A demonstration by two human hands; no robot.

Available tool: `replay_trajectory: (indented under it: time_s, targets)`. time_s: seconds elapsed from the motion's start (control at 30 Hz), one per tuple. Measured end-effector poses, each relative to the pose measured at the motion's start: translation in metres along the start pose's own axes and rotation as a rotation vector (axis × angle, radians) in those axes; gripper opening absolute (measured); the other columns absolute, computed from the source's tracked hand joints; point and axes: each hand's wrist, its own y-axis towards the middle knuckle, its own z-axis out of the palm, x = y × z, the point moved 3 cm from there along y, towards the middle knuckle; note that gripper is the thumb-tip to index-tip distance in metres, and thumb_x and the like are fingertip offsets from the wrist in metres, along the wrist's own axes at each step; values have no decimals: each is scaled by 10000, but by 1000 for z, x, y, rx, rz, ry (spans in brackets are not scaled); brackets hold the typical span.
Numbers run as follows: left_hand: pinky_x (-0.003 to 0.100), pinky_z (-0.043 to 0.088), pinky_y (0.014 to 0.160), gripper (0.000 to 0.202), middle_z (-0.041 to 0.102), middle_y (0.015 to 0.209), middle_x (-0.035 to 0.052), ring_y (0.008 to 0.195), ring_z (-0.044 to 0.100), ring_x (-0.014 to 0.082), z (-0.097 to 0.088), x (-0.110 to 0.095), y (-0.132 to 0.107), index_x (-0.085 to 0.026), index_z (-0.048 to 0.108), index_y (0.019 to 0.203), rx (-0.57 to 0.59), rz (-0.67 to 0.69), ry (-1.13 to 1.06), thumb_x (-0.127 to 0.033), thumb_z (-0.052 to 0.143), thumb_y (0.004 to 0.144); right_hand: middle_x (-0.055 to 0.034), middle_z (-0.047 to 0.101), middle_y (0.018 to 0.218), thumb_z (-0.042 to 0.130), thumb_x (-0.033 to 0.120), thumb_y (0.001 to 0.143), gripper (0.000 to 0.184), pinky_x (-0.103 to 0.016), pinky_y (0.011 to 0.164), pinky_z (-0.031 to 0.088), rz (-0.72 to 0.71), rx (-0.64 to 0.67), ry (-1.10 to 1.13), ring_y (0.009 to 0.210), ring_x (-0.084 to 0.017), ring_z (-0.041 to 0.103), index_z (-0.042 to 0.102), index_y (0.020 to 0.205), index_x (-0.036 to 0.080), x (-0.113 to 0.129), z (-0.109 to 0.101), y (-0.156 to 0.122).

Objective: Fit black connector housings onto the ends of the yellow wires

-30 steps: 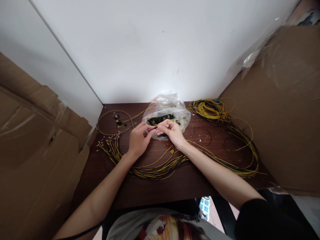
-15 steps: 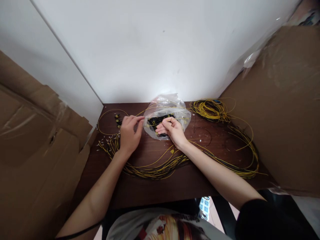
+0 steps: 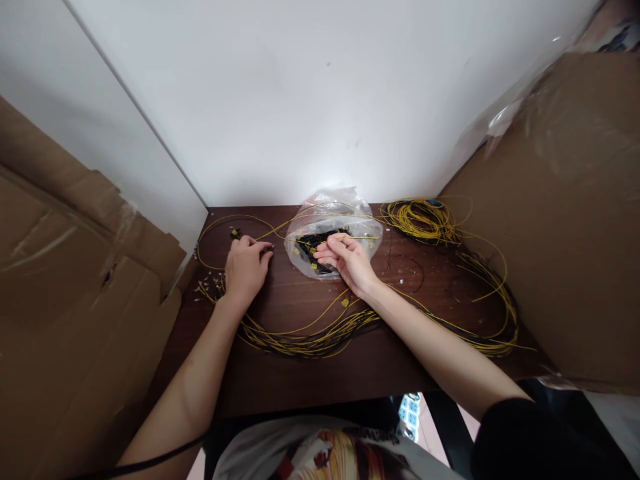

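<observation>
My right hand (image 3: 350, 262) is over a clear plastic bag (image 3: 374, 230). Its thumb and index finger pinch a thin yellow wire (image 3: 364, 238), the other fingers loosely curled. Small black and yellow pieces (image 3: 310, 241) fill the bag, partly hidden behind that hand. Left of the bag, my left hand (image 3: 246, 268) is closed just above the table. A tiny thing shows at its fingertips, too small to name. Just beyond this hand lie a few small black and yellow parts (image 3: 235, 233).
A bundle of yellow and black wires (image 3: 310, 343) curves across the brown table (image 3: 300, 387), its pale-tipped ends at the left. Coiled yellow wire (image 3: 423, 220) lies at the back right. Cardboard (image 3: 75, 300) stands left, more cardboard (image 3: 565, 233) right, and a white wall (image 3: 320, 120) behind.
My left hand has drawn away from the bag, to the left and slightly nearer me. My right hand has barely moved and keeps its pinch on the wire.
</observation>
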Motion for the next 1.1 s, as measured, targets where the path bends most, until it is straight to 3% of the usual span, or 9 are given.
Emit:
replay_trajectory:
  time_s: [0.13,0.3,0.47,0.63,0.8,0.93,1.0,1.1]
  targets:
    - [312,413,661,225,556,757,61,718,512,189,3,-2,1,-196,707,817,7,28,-94,-207,483,800,-17,685,699,737,343,663,263,-206,595,543,-2,1,-9,630,-124,667,563,757,170,0,0,0]
    - [367,411,708,183,593,768,83,813,505,251,-4,-10,1,-195,686,727,16,52,29,-197,514,788,-18,682,686,742,339,657,264,-193,573,536,2,6,3,612,-117,660,566,750,164,-1,-1,0]
    - [332,409,685,180,617,839,88,833,532,243,-12,-19,-1,-186,643,797,-4,42,25,-189,466,828,-21,677,686,738,328,662,252,-191,569,529,8,1,20,606,-113,652,573,748,157,-1,-1,1]
    - [310,400,703,171,627,868,68,810,555,214,-25,-23,-2,-189,600,897,-203,-5,-67,-210,434,866,-1,660,709,737,290,664,211,-186,588,525,18,-8,53,655,-105,647,593,752,164,-1,-3,2]
    - [330,397,777,158,600,864,71,839,521,198,-34,-25,-2,-179,588,906,-407,125,-231,-215,437,876,-20,681,849,710,276,698,178,-216,660,537,7,15,128,784,-132,659,576,763,179,1,-3,2]
    - [350,399,793,140,590,886,60,852,506,196,-37,-30,-5,-200,581,952,-457,249,-345,-204,526,823,-17,687,887,673,278,734,167,-259,749,534,56,12,234,856,-147,658,528,769,200,4,-4,4]
    - [342,405,780,160,576,845,48,824,509,183,-38,-32,-7,-200,584,960,-486,243,-418,-220,556,804,8,679,804,635,261,765,130,-253,747,530,110,-16,314,792,-125,658,518,761,204,5,-5,5]
    - [307,422,704,155,546,761,22,725,522,144,-40,-32,-7,-191,583,949,-597,112,-636,-272,519,832,57,592,608,558,212,810,83,-203,594,506,153,-38,429,558,-76,583,506,745,208,9,-7,5]
